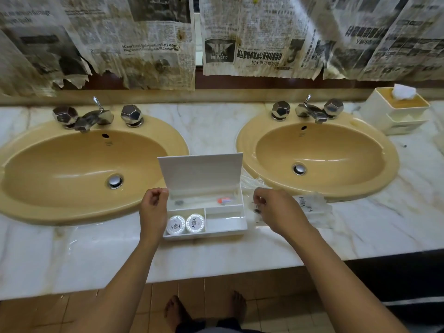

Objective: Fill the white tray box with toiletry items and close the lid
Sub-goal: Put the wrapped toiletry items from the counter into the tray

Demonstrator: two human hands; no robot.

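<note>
The white tray box sits on the marble counter between two sinks, its lid standing open. Two round wrapped soaps fill the front-left compartment. A toothbrush kit with an orange tube lies in the back compartment. The front-right compartment holds nothing. My left hand hovers at the box's left edge, fingers loosely curled with nothing in them. My right hand is just right of the box, its fingers pinching a clear plastic packet with small dark items.
More clear plastic toiletry packets lie on the counter right of the box. Yellow sinks flank the box. A white tissue box stands at the back right. Newspaper sheets cover the mirror. Bare feet show on the tiled floor.
</note>
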